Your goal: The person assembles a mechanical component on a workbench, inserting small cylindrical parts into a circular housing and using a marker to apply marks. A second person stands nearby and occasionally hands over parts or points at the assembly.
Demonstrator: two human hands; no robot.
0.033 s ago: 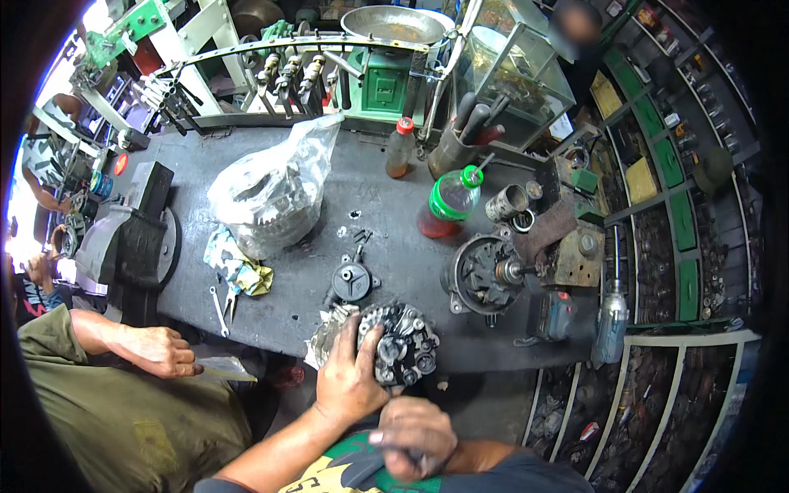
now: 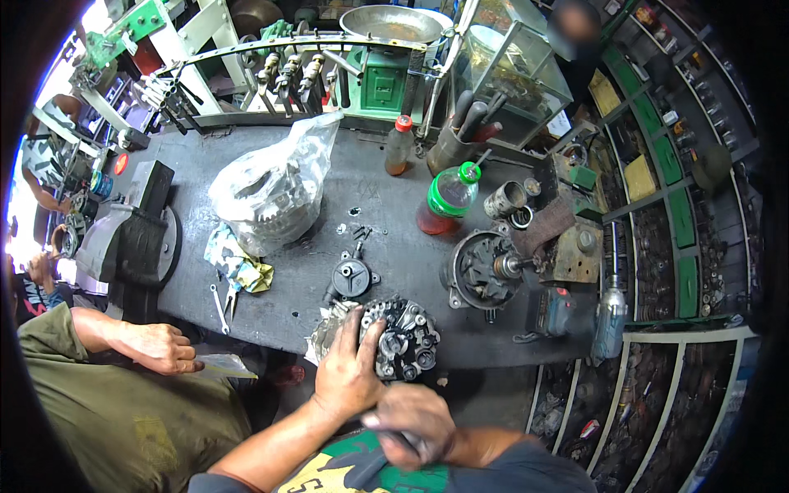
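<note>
A round metal alternator (image 2: pixel 408 337) with coils and metal fittings on its exposed face lies at the bench's near edge. My left hand (image 2: pixel 349 370) grips its left side, two fingers stretched over the housing. Just below it, close to my body, my right hand (image 2: pixel 415 423) is curled closed and somewhat blurred; a dark thing seems to be in it, but I cannot make out its kind. Behind the alternator sits a small round dark cover (image 2: pixel 352 278), with several small screws (image 2: pixel 360 238) beyond it. An open alternator housing (image 2: pixel 485 271) stands to the right.
A clear plastic bag of metal parts (image 2: pixel 271 193), a rag (image 2: pixel 238 263) and a wrench (image 2: pixel 219 309) lie left. Bottles (image 2: pixel 452 200) stand farther back. A power tool (image 2: pixel 610 324) is at the right edge. Another person's hand (image 2: pixel 164 348) holds a small clear bag at left.
My right hand has shifted slightly, staying closed below the alternator. The alternator's face looks turned slightly, while my left hand stays on it.
</note>
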